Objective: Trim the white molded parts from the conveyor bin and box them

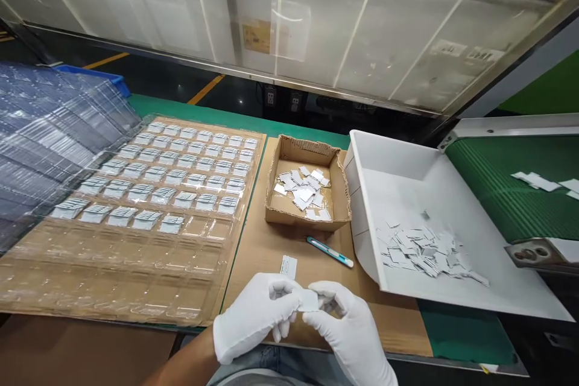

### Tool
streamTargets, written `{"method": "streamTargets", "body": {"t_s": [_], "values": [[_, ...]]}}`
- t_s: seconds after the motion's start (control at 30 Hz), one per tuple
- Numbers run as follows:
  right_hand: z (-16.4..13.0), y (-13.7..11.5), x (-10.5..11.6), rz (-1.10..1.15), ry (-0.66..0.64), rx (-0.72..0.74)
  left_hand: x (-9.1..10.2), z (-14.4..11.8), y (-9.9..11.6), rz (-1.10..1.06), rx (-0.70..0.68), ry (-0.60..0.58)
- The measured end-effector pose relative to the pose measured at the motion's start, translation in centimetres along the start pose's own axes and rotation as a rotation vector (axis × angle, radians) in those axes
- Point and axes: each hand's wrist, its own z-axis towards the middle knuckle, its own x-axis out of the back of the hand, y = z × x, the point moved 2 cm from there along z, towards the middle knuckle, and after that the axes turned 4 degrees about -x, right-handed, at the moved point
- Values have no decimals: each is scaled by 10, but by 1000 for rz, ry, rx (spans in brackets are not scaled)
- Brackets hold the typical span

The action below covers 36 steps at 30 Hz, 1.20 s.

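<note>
Card [309, 300] pinched between left hand [260, 312] and right hand [347, 324]; cloth gloves [237, 327] could dull touch, letting it slip toward the small stack [288, 266] just beyond, far side.

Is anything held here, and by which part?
A small white piece, pinched near opposite edges between the fingers of the left hand and right hand.

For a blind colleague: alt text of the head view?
Gloved left hand and right hand hold a small white piece. Beyond is a cardboard box, at right a white bin, both with loose pieces; at left, a clear tray, partly filled.
</note>
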Motion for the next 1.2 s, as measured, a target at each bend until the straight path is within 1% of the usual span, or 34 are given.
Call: {"method": "streamTargets", "body": {"t_s": [0.1, 0.27, 0.33, 0.47, 0.57, 0.87, 1.0, 1.2], "values": [[0, -1, -3, 47, 12, -75, -1, 1, -3, -41, -28, 12], [-1, -3, -7, 116, 32, -162, -4, 3, -8, -107, -163, 34], [-2, -4, -7, 142, 31, -186, -6, 3, -10, -157, -181, 38], [-3, -3, -7, 157, 40, -210, -10, 3, -11, -234, -149, 61], [-2, -2, -7, 179, 37, -223, -12, 3, -12, -258, -150, 63], [-3, 6, -9, 256, -23, -272, -11, 3, -18, -248, -126, 70], [-4, 8, -9, 244, -20, -286, -12, 3, -17, -264, -111, 71], [-3, 4, -8, 234, -23, -301, -13, 3, -16, -269, -96, 66]]}}
